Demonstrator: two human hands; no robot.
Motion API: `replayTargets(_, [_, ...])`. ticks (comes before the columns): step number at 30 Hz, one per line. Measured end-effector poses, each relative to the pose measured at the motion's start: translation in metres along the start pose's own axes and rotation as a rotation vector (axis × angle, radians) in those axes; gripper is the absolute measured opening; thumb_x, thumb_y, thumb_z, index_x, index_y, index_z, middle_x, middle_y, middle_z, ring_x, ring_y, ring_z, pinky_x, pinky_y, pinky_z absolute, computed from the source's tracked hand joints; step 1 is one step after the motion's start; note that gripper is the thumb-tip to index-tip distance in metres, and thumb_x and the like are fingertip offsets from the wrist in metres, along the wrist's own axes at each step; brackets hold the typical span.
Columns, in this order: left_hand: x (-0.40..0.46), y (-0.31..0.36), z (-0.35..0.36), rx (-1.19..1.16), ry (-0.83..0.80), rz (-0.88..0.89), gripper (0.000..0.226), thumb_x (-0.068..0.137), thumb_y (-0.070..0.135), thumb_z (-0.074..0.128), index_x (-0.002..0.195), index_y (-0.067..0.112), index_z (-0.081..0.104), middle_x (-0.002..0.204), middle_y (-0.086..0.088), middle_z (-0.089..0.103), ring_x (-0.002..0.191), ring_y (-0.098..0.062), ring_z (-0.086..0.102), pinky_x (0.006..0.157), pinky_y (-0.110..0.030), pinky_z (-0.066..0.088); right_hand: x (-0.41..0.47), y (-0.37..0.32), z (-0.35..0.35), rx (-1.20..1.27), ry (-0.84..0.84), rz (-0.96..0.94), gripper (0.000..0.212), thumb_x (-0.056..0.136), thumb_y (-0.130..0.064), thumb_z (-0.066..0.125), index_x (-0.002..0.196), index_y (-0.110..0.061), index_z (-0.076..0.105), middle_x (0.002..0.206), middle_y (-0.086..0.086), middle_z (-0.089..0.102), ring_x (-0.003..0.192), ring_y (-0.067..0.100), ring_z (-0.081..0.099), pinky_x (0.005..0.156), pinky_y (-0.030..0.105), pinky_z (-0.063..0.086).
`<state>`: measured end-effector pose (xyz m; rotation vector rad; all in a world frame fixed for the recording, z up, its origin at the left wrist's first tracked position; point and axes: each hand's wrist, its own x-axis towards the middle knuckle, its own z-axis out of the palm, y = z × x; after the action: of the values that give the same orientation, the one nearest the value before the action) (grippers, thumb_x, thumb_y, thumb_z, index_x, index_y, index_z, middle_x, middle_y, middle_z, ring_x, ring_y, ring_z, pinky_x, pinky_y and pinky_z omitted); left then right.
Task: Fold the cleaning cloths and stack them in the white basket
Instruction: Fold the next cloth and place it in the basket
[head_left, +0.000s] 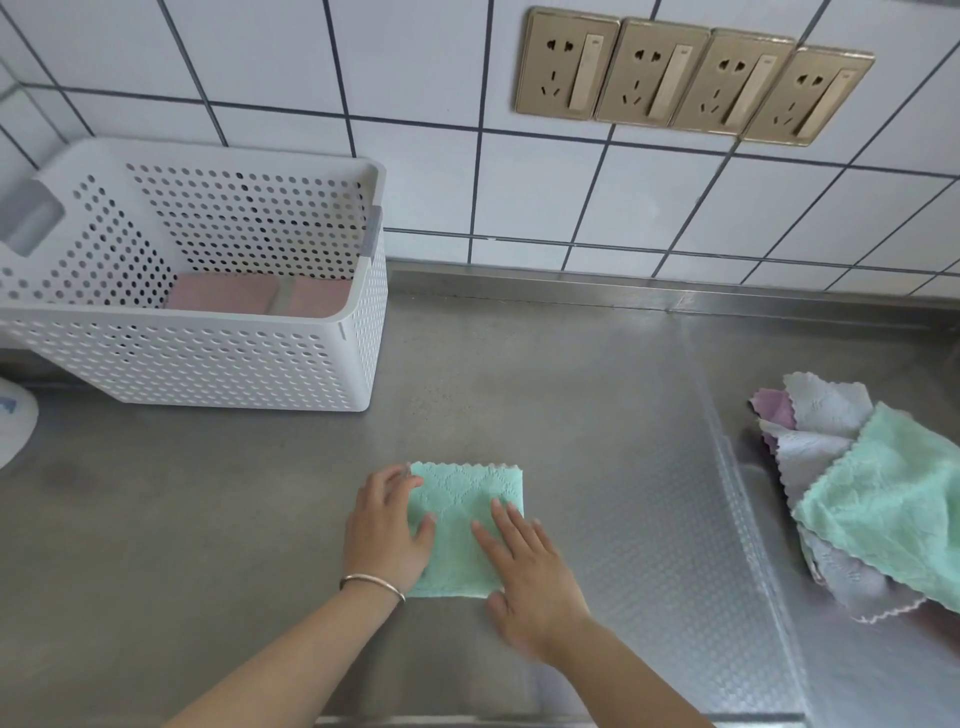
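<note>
A folded mint-green cleaning cloth (464, 512) lies flat on the steel counter, near the front middle. My left hand (387, 527) rests on its left edge with fingers spread. Flat on the cloth's right half lies my right hand (527, 569), fingers straight. The white perforated basket (208, 358) stands at the back left, and a folded pink cloth (228, 297) lies on its bottom. A loose pile of unfolded cloths (852, 483), green, grey and purple, sits at the right edge of the counter.
The steel counter (208, 509) meets a white tiled wall with several brass-coloured sockets (685, 83). A ribbed drainboard strip (691, 467) runs between the folded cloth and the pile. A white round object (13, 426) shows at the far left edge.
</note>
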<state>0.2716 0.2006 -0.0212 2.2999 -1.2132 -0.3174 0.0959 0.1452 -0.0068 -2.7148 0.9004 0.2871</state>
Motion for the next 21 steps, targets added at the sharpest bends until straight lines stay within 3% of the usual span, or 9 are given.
replayTargets(2, [-0.004,-0.001,0.007,0.201,-0.055,0.187,0.045,0.076,0.039,0.048,0.116,0.019,0.058,0.129,-0.003,0.056,0.118,-0.025,0.051,0.096,-0.040,0.037,0.010,0.004,-0.005,-0.005,0.035,-0.002,0.057,0.075,-0.041,0.038,0.123,-0.022,0.061,0.133,0.003,0.056,0.121,0.016,0.056,0.101,0.037,0.043])
replayTargets(4, [-0.010,-0.005,0.018,0.357,-0.165,0.282,0.057,0.080,0.050,0.037,0.130,0.023,0.046,0.146,0.002,0.039,0.138,-0.021,0.026,0.107,-0.043,0.016,0.019,0.008,-0.012,0.009,-0.018,0.064,0.060,0.085,-0.044,0.029,0.132,-0.015,0.052,0.143,0.004,0.044,0.130,0.018,0.046,0.099,0.039,0.047])
replayTargets(6, [-0.014,-0.011,0.026,0.418,-0.215,0.279,0.065,0.082,0.057,0.032,0.139,0.025,0.032,0.157,0.005,0.013,0.145,-0.015,0.000,0.110,-0.044,0.004,0.029,0.012,-0.007,-0.093,-0.092,0.029,0.071,0.089,-0.056,-0.001,0.147,-0.016,0.004,0.155,0.004,-0.006,0.144,0.021,-0.001,0.118,0.041,0.014])
replayTargets(7, [-0.014,-0.015,0.029,0.432,-0.230,0.259,0.067,0.082,0.058,0.032,0.140,0.025,0.029,0.157,0.004,0.010,0.145,-0.013,-0.008,0.110,-0.044,0.002,0.030,0.014,-0.005,-0.095,-0.170,0.015,0.075,0.080,-0.062,-0.016,0.141,-0.019,-0.017,0.149,0.000,-0.027,0.140,0.019,-0.022,0.117,0.041,-0.004])
replayTargets(10, [-0.011,-0.016,0.029,0.472,-0.273,0.192,0.070,0.081,0.061,0.032,0.140,0.023,0.032,0.151,-0.002,0.029,0.144,-0.013,-0.011,0.110,-0.044,0.005,0.032,0.017,-0.004,-0.107,-0.223,0.022,0.078,0.068,-0.066,-0.026,0.134,-0.024,-0.031,0.142,-0.005,-0.039,0.133,0.013,-0.035,0.112,0.042,-0.017])
replayTargets(13, [-0.009,-0.014,0.032,0.483,-0.251,0.199,0.073,0.075,0.063,0.035,0.133,0.020,0.044,0.143,-0.005,0.045,0.143,-0.017,0.010,0.103,-0.047,0.020,0.036,0.019,-0.005,-0.065,-0.254,0.040,0.086,0.063,-0.062,-0.017,0.141,-0.025,-0.024,0.151,-0.006,-0.030,0.137,0.010,-0.030,0.114,0.043,-0.012])
replayTargets(16, [-0.008,-0.003,0.020,0.366,-0.144,0.057,0.071,0.065,0.064,0.043,0.115,0.016,0.062,0.121,-0.008,0.061,0.114,-0.024,0.055,0.092,-0.042,0.044,0.035,0.012,-0.019,0.180,-0.158,0.149,0.072,0.089,-0.056,0.018,0.150,-0.022,0.003,0.158,-0.005,-0.002,0.145,0.014,0.003,0.116,0.033,0.012])
replayTargets(18, [-0.011,0.007,0.009,0.189,0.020,-0.203,0.052,0.068,0.053,0.059,0.103,0.014,0.063,0.109,-0.010,0.058,0.102,-0.030,0.056,0.086,-0.037,0.047,0.028,0.008,-0.026,0.417,0.055,0.356,0.054,0.094,-0.031,0.040,0.144,-0.017,0.025,0.148,-0.001,0.030,0.132,0.017,0.033,0.102,0.029,0.036])
replayTargets(21, [-0.014,0.011,0.005,0.152,-0.012,-0.550,0.039,0.078,0.048,0.061,0.104,0.019,0.063,0.119,-0.009,0.047,0.114,-0.029,0.041,0.098,-0.034,0.034,0.023,0.010,-0.029,0.777,0.115,0.729,0.041,0.088,-0.019,0.047,0.129,-0.015,0.042,0.126,-0.001,0.050,0.106,0.019,0.053,0.079,0.029,0.043])
